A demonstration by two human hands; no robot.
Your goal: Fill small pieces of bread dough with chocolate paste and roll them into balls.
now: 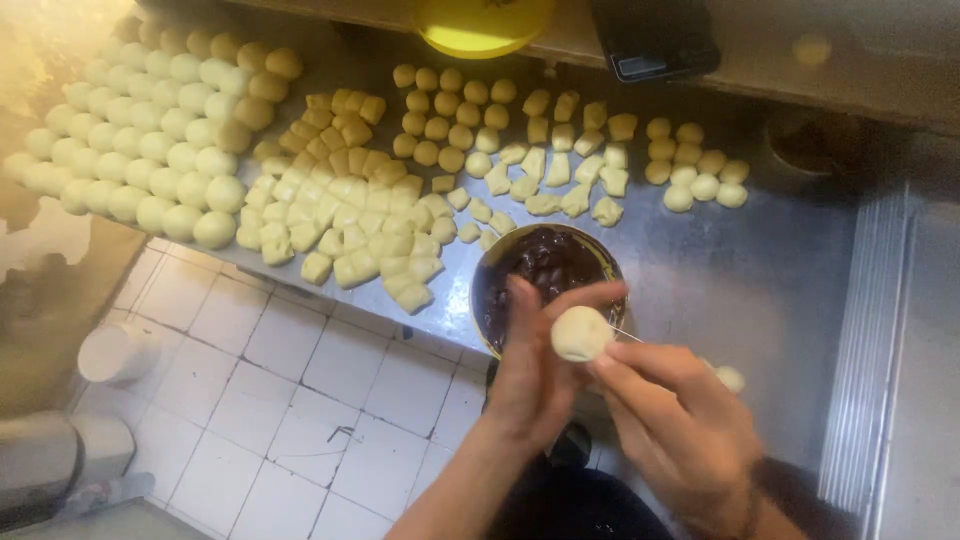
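Observation:
My left hand (535, 375) and my right hand (680, 425) meet in front of me and together pinch a round ball of pale dough (581, 333). A thin stick (625, 335) juts out from between the ball and my right fingers. Just behind the ball sits a metal bowl (500, 255) of dark brown paste (550, 262) at the counter's front edge. A small dough piece (731, 378) lies right of my right hand.
On the steel counter (760, 270) lie several rows of round dough balls (160, 130) at far left, cut dough chunks (345, 215) in the middle and more pieces (695, 165) at right. A yellow lid (480, 25) and a scale (655, 40) sit behind. White tiled floor (300, 400) lies below.

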